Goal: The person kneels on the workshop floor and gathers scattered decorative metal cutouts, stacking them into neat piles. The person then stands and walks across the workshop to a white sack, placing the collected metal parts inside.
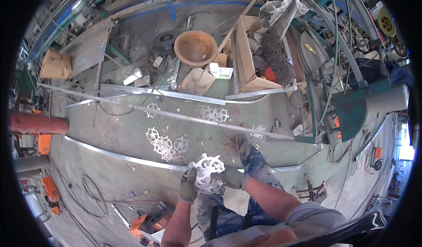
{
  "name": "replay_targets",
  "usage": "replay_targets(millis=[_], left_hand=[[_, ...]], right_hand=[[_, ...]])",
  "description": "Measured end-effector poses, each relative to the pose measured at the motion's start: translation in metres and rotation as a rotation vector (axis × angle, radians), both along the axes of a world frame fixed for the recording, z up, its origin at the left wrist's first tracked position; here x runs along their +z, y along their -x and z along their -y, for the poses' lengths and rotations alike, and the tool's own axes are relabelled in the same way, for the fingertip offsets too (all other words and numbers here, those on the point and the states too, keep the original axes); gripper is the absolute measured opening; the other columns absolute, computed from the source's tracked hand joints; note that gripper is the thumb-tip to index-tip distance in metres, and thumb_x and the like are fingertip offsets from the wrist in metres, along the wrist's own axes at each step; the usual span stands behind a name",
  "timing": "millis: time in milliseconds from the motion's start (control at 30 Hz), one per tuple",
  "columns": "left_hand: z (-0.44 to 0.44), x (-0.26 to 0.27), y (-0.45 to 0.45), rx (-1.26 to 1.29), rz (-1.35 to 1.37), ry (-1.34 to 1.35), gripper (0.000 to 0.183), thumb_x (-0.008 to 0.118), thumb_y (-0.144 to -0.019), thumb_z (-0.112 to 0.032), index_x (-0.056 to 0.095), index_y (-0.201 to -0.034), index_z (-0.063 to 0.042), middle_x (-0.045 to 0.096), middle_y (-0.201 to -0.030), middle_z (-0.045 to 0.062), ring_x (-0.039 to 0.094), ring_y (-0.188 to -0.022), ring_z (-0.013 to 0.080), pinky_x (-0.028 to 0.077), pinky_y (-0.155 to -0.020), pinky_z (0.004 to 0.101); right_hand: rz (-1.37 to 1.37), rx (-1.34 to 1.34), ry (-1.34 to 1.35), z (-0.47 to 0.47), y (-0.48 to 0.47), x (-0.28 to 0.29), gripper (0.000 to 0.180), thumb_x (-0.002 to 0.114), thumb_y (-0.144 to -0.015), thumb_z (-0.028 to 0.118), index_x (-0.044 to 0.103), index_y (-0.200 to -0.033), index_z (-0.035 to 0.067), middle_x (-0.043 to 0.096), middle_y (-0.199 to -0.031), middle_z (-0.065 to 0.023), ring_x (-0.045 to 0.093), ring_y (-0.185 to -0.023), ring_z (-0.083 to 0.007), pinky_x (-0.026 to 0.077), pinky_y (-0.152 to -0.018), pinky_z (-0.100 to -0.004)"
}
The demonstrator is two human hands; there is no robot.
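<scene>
Between my two gloved hands is a stack of pale metal openwork discs (208, 171) with curved spokes and short tabs on their rims. My left hand (189, 184) grips the stack from its left side, thumb on top. From the right, my right hand (231, 177) holds it with the fingers over the edge. How many discs the stack has I cannot tell. Ahead and to the left, a loose heap of similar discs (165, 145) lies on the floor. Farther off are another single disc (153, 110) and a small group of discs (220, 114).
A long thin metal bar (184, 115) crosses in front, and a metal strip (132, 158) runs near my feet. Beyond stand a brown bowl (195, 47) and a cardboard box (245, 56) with dark ring-shaped parts. A red cylinder (38, 122) juts in from the left. Cables (94, 194) lie on the floor.
</scene>
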State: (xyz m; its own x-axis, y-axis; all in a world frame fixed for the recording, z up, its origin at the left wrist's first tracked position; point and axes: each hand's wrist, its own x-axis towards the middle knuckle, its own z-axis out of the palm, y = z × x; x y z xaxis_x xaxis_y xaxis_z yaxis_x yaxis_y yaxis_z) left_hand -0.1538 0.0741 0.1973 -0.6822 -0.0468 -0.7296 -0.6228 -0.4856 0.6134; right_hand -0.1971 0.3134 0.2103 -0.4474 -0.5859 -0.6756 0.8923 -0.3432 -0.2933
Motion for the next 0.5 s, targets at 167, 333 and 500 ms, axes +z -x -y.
replay_targets(millis=[167,333,500], left_hand=[[-0.044,0.004,0.091,0.079,-0.004,-0.145,0.039,0.071,-0.115,-0.024,0.066,-0.145,0.0,0.075,-0.136,0.005,0.074,-0.113,0.0168,0.062,-0.101,0.0336],[-0.117,0.028,0.217,-0.278,-0.143,0.098,0.053,0.072,-0.114,-0.029,0.058,-0.161,-0.008,0.073,-0.139,0.006,0.074,-0.114,0.0181,0.064,-0.099,0.0359],[-0.212,0.06,0.341,-0.285,0.003,0.022,0.056,0.076,-0.112,-0.029,0.059,-0.16,-0.004,0.076,-0.132,0.009,0.076,-0.111,0.0199,0.064,-0.094,0.0359]], right_hand=[[-0.313,0.099,-0.087,-0.048,0.098,0.015,0.061,0.079,-0.106,0.009,0.056,-0.163,0.004,0.07,-0.154,-0.0095,0.07,-0.132,-0.0195,0.055,-0.117,-0.0377],[-0.278,0.038,-0.336,-0.15,0.207,0.046,0.048,0.084,-0.103,0.01,0.07,-0.149,0.004,0.079,-0.134,-0.0061,0.073,-0.118,-0.0139,0.062,-0.101,-0.0349],[-0.303,-0.463,-0.459,-0.276,0.3,0.003,0.032,0.082,-0.103,0.005,0.077,-0.134,0.002,0.081,-0.124,-0.0063,0.077,-0.107,-0.0148,0.065,-0.087,-0.0333]])
